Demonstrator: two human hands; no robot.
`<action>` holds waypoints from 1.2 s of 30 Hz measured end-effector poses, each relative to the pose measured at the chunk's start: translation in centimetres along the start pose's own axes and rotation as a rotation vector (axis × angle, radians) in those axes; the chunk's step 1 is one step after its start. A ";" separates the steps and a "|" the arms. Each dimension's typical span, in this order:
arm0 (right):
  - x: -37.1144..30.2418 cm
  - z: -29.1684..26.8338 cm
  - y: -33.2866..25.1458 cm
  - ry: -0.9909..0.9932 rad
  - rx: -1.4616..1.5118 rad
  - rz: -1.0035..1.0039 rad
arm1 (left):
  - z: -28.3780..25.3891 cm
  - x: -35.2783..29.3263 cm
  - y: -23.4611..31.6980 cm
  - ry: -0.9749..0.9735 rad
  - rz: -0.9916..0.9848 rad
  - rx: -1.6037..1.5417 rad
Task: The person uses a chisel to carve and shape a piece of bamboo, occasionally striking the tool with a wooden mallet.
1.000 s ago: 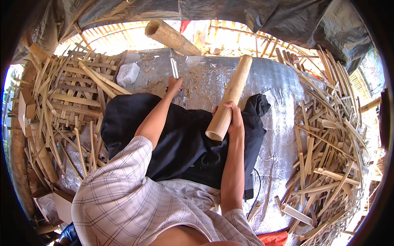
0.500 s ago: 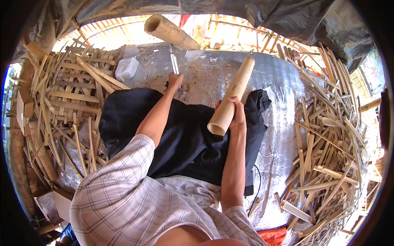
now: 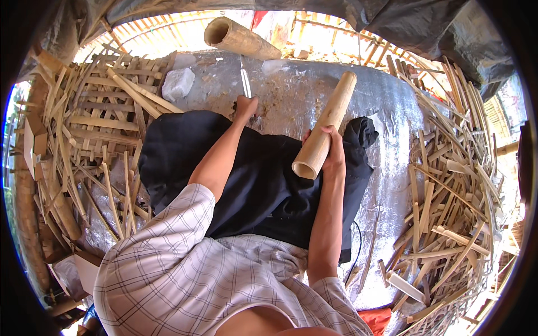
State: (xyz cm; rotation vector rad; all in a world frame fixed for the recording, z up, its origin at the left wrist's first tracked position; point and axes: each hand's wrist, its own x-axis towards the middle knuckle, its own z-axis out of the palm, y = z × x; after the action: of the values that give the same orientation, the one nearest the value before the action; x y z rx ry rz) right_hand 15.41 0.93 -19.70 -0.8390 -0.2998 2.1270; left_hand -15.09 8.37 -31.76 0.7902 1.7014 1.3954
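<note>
My left hand [image 3: 245, 106] is closed around the handle end of a knife [image 3: 245, 84], whose narrow bright blade points away from me. The blade's far end comes close to a thick bamboo log [image 3: 244, 39] lying at the far side. In my right hand [image 3: 334, 148] is a pale bamboo tube [image 3: 328, 126], gripped near its lower half with the fingers wrapped round the underside. The tube slants up to the right, its hollow near end facing me. Black cloth [image 3: 252, 173] covers my lap beneath both forearms.
Split bamboo strips [image 3: 443, 213] are heaped along the right. On the left stands a woven bamboo panel [image 3: 106, 106] with loose strips around it. A whitish lump [image 3: 178, 84] rests on the silvery sheet [image 3: 386, 185]. A dark tarp [image 3: 437, 33] hangs overhead.
The whole view has shifted slightly, so everything sits a little higher and further right. Both hands keep their grips on the knife and the bamboo tube.
</note>
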 end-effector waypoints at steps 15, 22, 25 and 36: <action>-0.2 0.3 0.1 0.021 -0.040 -0.041 | -0.9 -2.0 1.5 0.011 -0.011 0.086; -0.9 0.0 -0.4 -0.036 -0.057 -0.056 | 0.4 -3.1 0.9 0.013 -0.020 0.089; -0.6 1.3 0.7 -0.033 -0.029 -0.029 | -1.9 -1.3 -1.8 -0.039 0.029 -0.035; -1.2 0.4 0.1 0.028 -0.018 -0.029 | 0.1 -3.2 2.3 -0.172 -0.101 -0.079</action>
State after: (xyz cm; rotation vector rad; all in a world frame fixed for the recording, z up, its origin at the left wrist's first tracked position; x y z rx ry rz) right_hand 15.56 -0.01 -18.92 -0.8690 -0.3155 2.0874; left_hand -13.43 6.18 -28.95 0.7481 1.5235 1.2801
